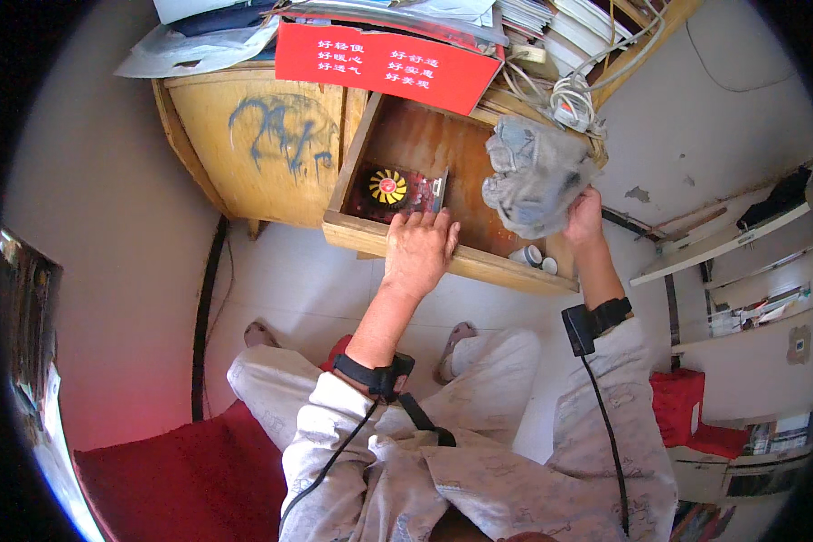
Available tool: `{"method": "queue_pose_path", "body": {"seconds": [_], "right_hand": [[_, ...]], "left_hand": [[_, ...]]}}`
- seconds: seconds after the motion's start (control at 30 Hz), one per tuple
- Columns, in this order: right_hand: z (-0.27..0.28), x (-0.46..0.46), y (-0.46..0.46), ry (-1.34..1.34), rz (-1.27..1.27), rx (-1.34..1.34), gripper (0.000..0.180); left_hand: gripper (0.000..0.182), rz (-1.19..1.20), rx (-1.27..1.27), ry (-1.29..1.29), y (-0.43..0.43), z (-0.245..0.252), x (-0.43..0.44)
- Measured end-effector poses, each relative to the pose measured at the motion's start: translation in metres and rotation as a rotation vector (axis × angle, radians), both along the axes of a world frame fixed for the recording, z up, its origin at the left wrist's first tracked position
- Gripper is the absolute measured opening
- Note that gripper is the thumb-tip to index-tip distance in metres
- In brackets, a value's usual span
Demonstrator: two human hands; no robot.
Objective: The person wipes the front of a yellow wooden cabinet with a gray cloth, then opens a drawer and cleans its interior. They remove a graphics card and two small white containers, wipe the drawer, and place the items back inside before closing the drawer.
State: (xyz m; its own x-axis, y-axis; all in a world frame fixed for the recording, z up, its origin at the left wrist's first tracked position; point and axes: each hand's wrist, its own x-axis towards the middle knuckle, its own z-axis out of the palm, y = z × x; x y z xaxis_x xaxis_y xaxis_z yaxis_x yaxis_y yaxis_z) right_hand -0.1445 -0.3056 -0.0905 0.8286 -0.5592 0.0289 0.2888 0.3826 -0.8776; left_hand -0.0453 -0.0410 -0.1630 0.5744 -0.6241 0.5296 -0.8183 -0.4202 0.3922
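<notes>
A wooden drawer [471,261] stands pulled out of a desk in front of me. My left hand [420,247] grips the drawer's front edge, its fingers curled over the top. Just beyond those fingers lies a red graphics card [420,193] with a yellow-bladed cooling fan [387,187]. My right hand [586,217] holds a crumpled grey cloth [538,176] above the drawer's right side; the thumb and some fingers are partly hidden. Two small white rolls or cylinders [527,255] lie in the front right corner, below the cloth.
A red cardboard box [386,64] with printed writing sits on the desktop, overhanging the drawer's back. Papers [528,17] and a coiled white cable [572,101] lie around it. The yellow cabinet door [264,142] has blue paint marks. Red fabric [183,474] is at lower left.
</notes>
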Motion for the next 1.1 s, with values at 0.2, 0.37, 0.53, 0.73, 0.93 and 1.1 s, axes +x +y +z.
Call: {"method": "queue_pose_path", "body": {"seconds": [0.2,0.37,0.53,0.73,0.93,1.1], "right_hand": [[0.014,-0.022,0.045,0.027,0.047,0.421,0.044],[0.025,-0.031,0.066,-0.050,0.393,0.480,0.044],[0.030,-0.001,0.086,0.191,0.023,-0.320,0.040],[0.038,0.019,0.108,0.308,-0.210,-0.708,0.035],[0.045,0.019,0.122,0.294,0.025,-0.308,0.036],[0.049,0.020,0.143,0.342,0.107,-0.315,0.036]], "left_hand": [[0.055,-0.260,-0.726,0.835,0.004,0.015,-0.005],[0.080,-0.400,-0.825,0.848,0.021,0.031,-0.030],[0.128,-0.399,-0.689,0.652,0.016,0.046,-0.079],[0.057,-0.258,-0.984,1.199,0.014,0.037,-0.055],[0.037,-0.063,-1.086,1.062,0.035,0.030,-0.022],[0.099,-0.208,-0.831,0.628,0.033,0.043,-0.036]]}}
